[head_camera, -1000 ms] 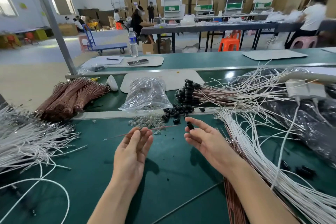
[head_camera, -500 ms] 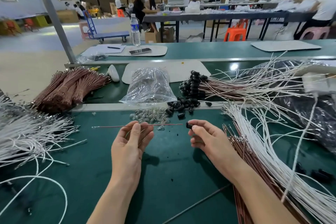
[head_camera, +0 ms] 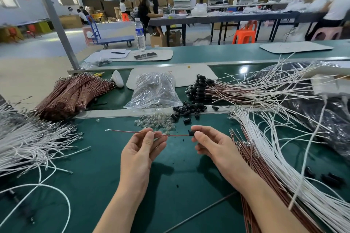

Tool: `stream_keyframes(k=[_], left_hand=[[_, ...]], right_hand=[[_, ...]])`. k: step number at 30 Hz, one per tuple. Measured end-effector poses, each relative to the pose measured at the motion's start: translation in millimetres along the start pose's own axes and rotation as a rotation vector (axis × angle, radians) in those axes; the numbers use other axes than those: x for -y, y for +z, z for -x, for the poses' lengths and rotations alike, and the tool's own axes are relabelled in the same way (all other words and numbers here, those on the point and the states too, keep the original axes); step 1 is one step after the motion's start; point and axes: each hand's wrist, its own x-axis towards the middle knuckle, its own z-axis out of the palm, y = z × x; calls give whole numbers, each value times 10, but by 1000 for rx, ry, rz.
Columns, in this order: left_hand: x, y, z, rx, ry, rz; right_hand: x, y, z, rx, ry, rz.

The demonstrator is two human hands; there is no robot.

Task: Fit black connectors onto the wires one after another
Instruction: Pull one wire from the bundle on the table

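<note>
1 brown wire, pinched level and crosswise by the left hand above the green bench, is met at its right-hand end by 1 black connector pinched in the right hand.

- One wide-angle view from the person's head, facing forward and down.
- Close below: left hand and right hand over the green workbench.
- Top of frame: distant long table.
</note>
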Motion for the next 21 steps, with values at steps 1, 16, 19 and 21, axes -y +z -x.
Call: stream_keyframes(k=[1,16,19,21], left_hand=[[-3,1,-2,2,-16,15],[-3,-11,-27,-22,-102,49],[10,1,-15,-19,-116,44],[11,9,-3,-5,-125,44]], right_hand=[[4,-1,1,4,-9,-7],[30,11,17,33,-50,-5],[44,19,25,31,-53,-12],[51,18,32,34,-51,-17]])
